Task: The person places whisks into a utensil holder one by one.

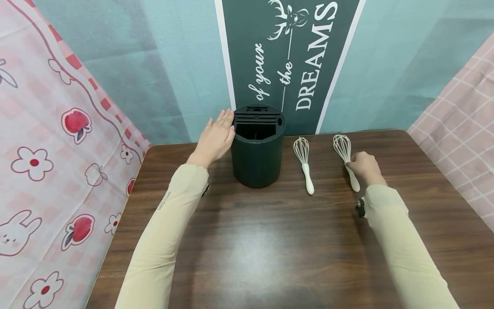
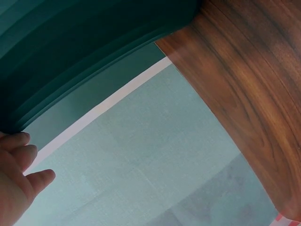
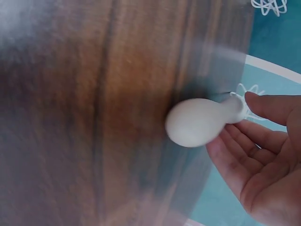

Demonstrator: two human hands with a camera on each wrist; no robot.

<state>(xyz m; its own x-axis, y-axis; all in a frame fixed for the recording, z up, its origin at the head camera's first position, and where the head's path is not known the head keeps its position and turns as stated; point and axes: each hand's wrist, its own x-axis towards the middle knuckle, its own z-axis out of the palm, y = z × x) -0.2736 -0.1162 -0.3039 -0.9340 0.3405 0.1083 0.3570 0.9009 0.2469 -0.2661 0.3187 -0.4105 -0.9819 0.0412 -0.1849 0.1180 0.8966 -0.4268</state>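
Note:
A dark green utensil holder [image 1: 256, 165] with a slotted black top stands upright at the back of the table. My left hand [image 1: 216, 139] rests its extended fingers against the holder's left rim; in the left wrist view the fingertips [image 2: 19, 139] meet its side. Over on the right, my right hand [image 1: 365, 166] pinches a white whisk [image 1: 353, 180] around the neck, between handle and wires. The right wrist view has the rounded handle end [image 3: 193, 123] closest, thumb and fingers on either side of the neck. A second white whisk [image 1: 307, 176] lies between holder and right hand.
The dark wooden table [image 1: 247, 240] ends at a back edge against a teal hanging cloth [image 1: 185, 64] with printed words. A pink patterned cloth [image 1: 50, 128] hangs at the left, and a pink checked one [image 1: 459, 111] at the right.

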